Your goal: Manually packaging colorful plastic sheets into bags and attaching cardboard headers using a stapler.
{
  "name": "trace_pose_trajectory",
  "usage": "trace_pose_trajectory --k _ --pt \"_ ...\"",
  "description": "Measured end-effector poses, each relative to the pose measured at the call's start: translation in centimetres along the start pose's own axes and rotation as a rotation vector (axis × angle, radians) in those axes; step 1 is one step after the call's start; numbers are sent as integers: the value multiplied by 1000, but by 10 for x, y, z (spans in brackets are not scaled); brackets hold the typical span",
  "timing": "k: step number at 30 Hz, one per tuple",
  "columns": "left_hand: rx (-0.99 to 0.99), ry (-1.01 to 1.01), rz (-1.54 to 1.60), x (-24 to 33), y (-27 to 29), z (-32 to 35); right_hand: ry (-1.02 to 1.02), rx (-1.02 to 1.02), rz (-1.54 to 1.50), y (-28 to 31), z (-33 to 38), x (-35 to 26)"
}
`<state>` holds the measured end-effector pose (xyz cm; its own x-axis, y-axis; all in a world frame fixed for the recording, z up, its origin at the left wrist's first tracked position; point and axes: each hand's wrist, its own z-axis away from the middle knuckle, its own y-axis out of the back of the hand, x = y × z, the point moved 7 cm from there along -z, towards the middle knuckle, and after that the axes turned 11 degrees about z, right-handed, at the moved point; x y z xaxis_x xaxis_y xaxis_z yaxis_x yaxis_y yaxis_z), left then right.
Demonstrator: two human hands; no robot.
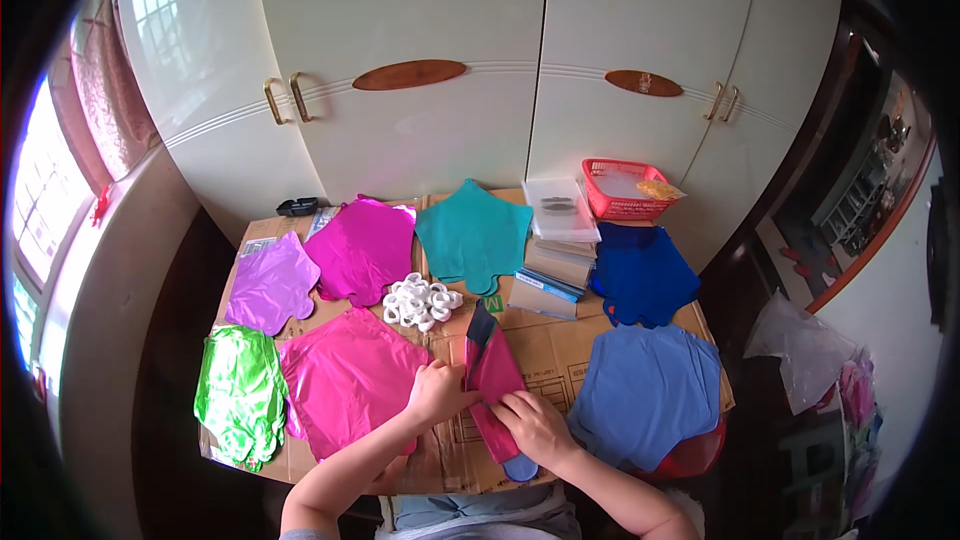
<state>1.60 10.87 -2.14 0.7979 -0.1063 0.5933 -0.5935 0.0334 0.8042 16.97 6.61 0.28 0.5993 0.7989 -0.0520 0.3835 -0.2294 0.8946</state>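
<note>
Cardboard (545, 350); pink sheet (496, 370) under right hand (537, 430)

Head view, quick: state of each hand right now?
Left hand: curled at the left edge of the folded pink foil; grip cannot be told.
Right hand: laid over the foil's lower part; grip cannot be told.

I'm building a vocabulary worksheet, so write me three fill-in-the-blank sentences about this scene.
1. The folded foil under the right hand is mainly ____ in colour.
2. The leftmost foil is coloured ____.
3. The basket stands to the ____ of the white rings.

Missing words: pink; green; right.
</note>
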Motion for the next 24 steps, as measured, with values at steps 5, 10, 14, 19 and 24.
trace_pose_trajectory --k 5,10,14,19,24 --pt "88 -33 -15 -3 3 5 24 -10 -21 -8 -7 4" --pt "94 -40 -17 4 1 9 6 -11 -44 -9 -5 6" --pt "111 -51 -21 7 -1 14 -1 -10 -60 -10 -6 6" --pt "62 -114 -64 11 -6 12 1 -9 -53 -9 -5 6" --pt "134 -233 -106 17 -3 19 -61 40 1 -8 -4 9"
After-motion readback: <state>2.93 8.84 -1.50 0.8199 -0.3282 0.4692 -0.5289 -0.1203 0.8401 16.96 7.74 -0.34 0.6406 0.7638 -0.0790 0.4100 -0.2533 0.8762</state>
